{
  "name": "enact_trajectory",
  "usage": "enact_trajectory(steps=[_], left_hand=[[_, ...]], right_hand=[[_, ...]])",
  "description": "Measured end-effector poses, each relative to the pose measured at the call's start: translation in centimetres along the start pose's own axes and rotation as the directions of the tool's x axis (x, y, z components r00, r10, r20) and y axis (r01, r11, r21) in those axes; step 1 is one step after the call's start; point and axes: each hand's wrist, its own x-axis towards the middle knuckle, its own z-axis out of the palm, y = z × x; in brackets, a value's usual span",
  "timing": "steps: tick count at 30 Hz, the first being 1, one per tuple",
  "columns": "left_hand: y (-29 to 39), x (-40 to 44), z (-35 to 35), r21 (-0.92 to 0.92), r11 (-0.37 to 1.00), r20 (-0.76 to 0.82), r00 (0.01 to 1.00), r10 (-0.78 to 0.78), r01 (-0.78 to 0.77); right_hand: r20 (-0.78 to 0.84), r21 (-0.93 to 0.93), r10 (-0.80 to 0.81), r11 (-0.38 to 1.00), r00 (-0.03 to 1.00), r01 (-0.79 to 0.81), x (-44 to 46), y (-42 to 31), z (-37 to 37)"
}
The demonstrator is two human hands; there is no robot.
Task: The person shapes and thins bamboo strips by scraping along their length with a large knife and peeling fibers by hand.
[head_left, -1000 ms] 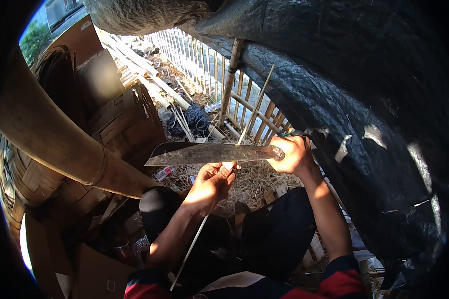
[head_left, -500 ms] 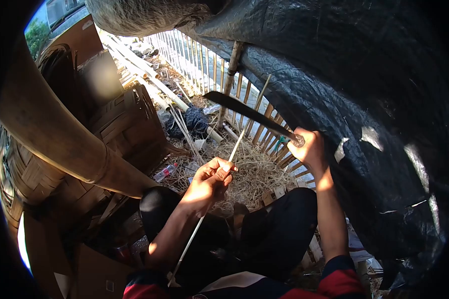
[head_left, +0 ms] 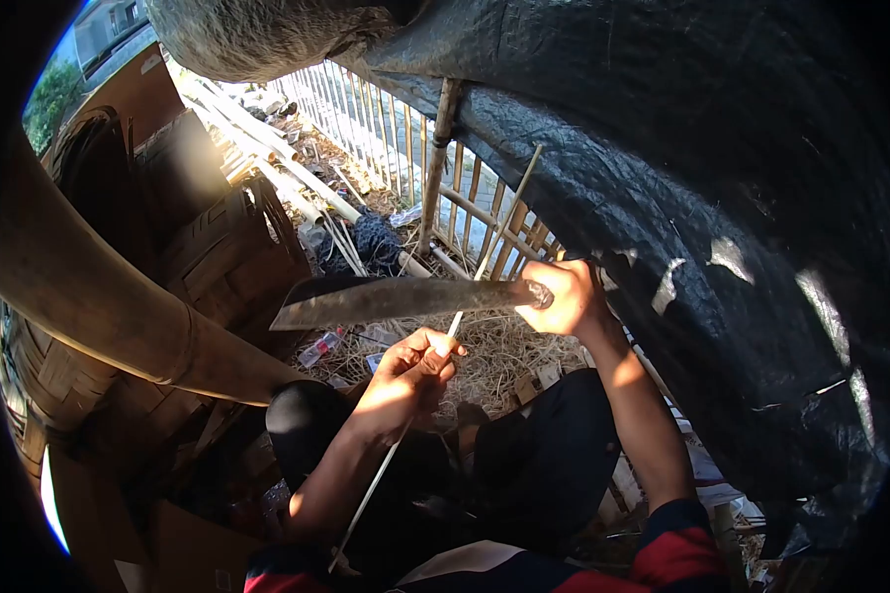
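My left hand (head_left: 412, 368) pinches a long, thin, pale bamboo strip (head_left: 374, 482) between thumb and fingers. The strip slants from near my lap up past the hand, its far end close to the slatted fence. My right hand (head_left: 564, 298) is wrapped round the handle of a machete (head_left: 396, 300), most of the handle hidden in the fist. Its broad dark blade points left, lying nearly level just above my left hand. The blade crosses the strip's line in view; whether the two touch I cannot tell.
A thick bamboo pole (head_left: 119, 296) runs along the left before woven bamboo baskets (head_left: 227, 247). Black plastic sheeting (head_left: 742, 198) hangs on the right beside a slatted bamboo fence (head_left: 396, 133). Shavings (head_left: 504, 356), a plastic bottle (head_left: 321, 346) and bamboo poles (head_left: 297, 173) lie on the ground.
My right hand has brought the machete down and to the left, turning the blade from tilted to nearly level with its flat side showing. My left hand keeps its pinch on the strip.
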Motion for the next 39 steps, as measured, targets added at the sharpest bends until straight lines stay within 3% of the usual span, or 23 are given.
enact_trajectory(steps=[1, 3, 5, 6, 9, 11, 13, 16, 17, 19, 20, 25, 28, 29, 31, 33, 35, 36, 37, 39], left_hand=[[0.2, -0.2, -0.1, 0.004, 1.0, 0.002, 1.0, 0.004, -0.004], [0.4, -0.5, -0.3, -0.012, 0.999, 0.02, 0.999, -0.031, 0.031], [-0.5, -0.5, -0.6, 0.005, 0.999, 0.02, 0.999, -0.032, 0.031], [-0.8, -0.5, -0.6, -0.001, 0.999, 0.021, 0.999, -0.045, 0.045], [-0.9, 0.0, -0.2, -0.011, 0.998, 0.02, 0.998, -0.055, 0.055], [-1.0, 0.1, -0.3, 0.063, 0.998, -0.027, 1.0, -0.011, 0.013], [-0.9, -0.2, -0.5, 0.056, 0.998, 0.004, 1.0, -0.02, 0.02], [-1.4, -0.1, -1.3, 0.107, 0.993, 0.002, 0.999, 0.041, -0.041], [-1.4, -0.1, -1.3, 0.108, 0.993, -0.001, 0.999, 0.051, -0.051], [-1.4, 0.2, -1.0, 0.098, 0.993, -0.036, 0.997, 0.073, -0.069], [-1.5, 0.4, -1.2, 0.092, 0.991, -0.029, 0.995, 0.097, -0.094], [-2.7, 0.6, -1.1, 0.142, 0.984, -0.028, 0.993, 0.114, -0.109], [-2.6, 0.5, -1.1, 0.174, 0.978, -0.013, 0.992, 0.122, -0.118], [-2.6, 0.3, -1.0, 0.175, 0.977, -0.005, 0.992, 0.125, -0.122], [-2.8, -0.1, -1.1, 0.214, 0.968, 0.001, 0.991, 0.133, -0.13], [-3.4, -0.7, -1.2, 0.267, 0.956, 0.006, 0.992, 0.125, -0.122], [-4.3, -1.9, -1.0, 0.258, 0.953, -0.028, 0.984, 0.175, -0.162], [-4.1, -2.9, -1.0, 0.408, 0.903, -0.03, 0.986, 0.163, -0.137], [-5.1, -3.7, -1.3, 0.447, 0.878, -0.022, 0.98, 0.2, -0.169], [-5.3, -6.1, -1.1, 0.375, 0.924, -0.063, 0.993, 0.102, -0.072]], right_hand=[[0.004, 0.067, 0.079, 0.995, 0.997, -0.079, 0.1, 1.1, -0.3], [-0.118, -0.097, 0.293, 0.947, 0.949, -0.305, -0.2, 4.1, -0.1], [-0.173, -0.096, 0.56, 0.809, 0.81, -0.58, -0.2, 5.7, -0.8], [-0.136, -0.069, 0.613, 0.777, 0.778, -0.625, -0.3, 6.3, -1.4], [-0.149, -0.079, 0.564, 0.812, 0.813, -0.578, -1.4, 5.6, -1.6], [-0.06, -0.152, 0.424, 0.891, 0.904, -0.428, -1.6, 4.3, -2.3], [-0.054, -0.219, 0.444, 0.869, 0.895, -0.444, -0.9, 3.6, -3.0], [-0.243, -0.252, 0.65, 0.674, 0.72, -0.694, 0.4, 6.0, -2.5], [-0.244, -0.251, 0.643, 0.681, 0.726, -0.688, 0.2, 6.7, -2.5], [-0.289, -0.103, 0.723, 0.629, 0.628, -0.771, -0.5, 8.0, -2.3], [-0.334, -0.072, 0.65, 0.705, 0.683, -0.706, -1.2, 8.3, -1.9], [-0.29, 0.097, 0.678, 0.723, 0.675, -0.684, -1.5, 7.0, -2.5], [-0.32, 0.326, 0.621, 0.781, 0.716, -0.532, -1.3, 6.1, -2.4], [-0.328, 0.324, 0.619, 0.783, 0.714, -0.531, -1.0, 5.9, -2.3], [-0.281, 0.569, 0.594, 0.736, 0.754, -0.367, -0.1, 4.9, -2.1], [-0.269, 0.61, 0.614, 0.705, 0.742, -0.363, 0.4, 3.0, -2.9], [-0.217, 0.785, 0.591, 0.579, 0.777, -0.22, 1.3, 1.0, -3.7], [-0.243, 0.774, 0.569, 0.602, 0.785, -0.196, 1.8, 0.2, -3.9], [-0.241, 0.779, 0.578, 0.594, 0.78, -0.199, 2.0, 0.3, -3.8], [-0.215, 0.789, 0.564, 0.582, 0.797, -0.199, 2.0, 0.4, -3.3]])
